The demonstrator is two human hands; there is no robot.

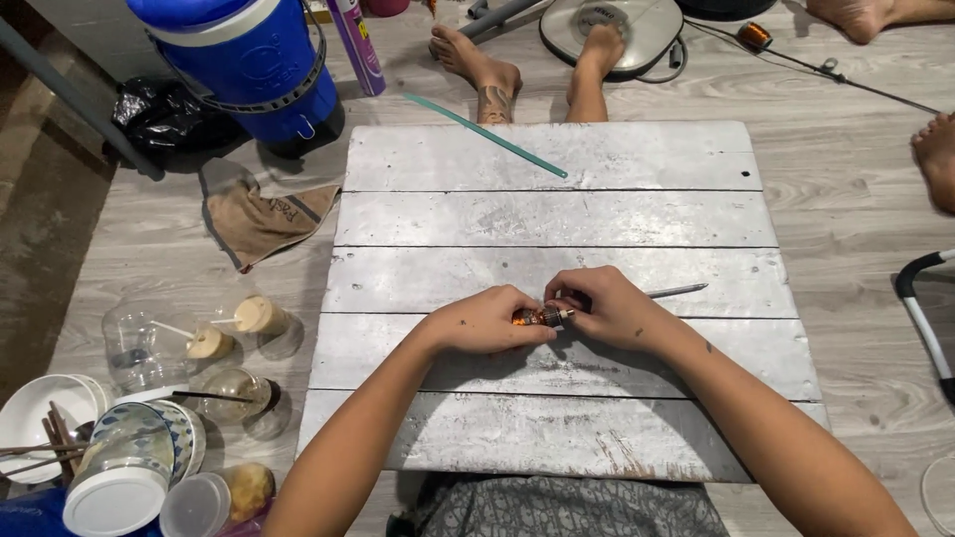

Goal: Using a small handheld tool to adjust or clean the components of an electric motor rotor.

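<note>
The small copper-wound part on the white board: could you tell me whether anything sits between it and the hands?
Nothing visible does. Both the left hand and the right hand already grip the small copper-wound part directly, over the white plank board. A thin grey rod sticks out beyond the right hand.

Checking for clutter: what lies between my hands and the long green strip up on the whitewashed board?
Only bare planks of the board between hands and strip, head view.

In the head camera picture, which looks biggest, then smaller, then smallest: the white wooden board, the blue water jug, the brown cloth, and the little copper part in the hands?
1. White wooden board
2. Blue water jug, partly cut off by the frame
3. Brown cloth
4. Little copper part, held between left hand and right hand
</note>
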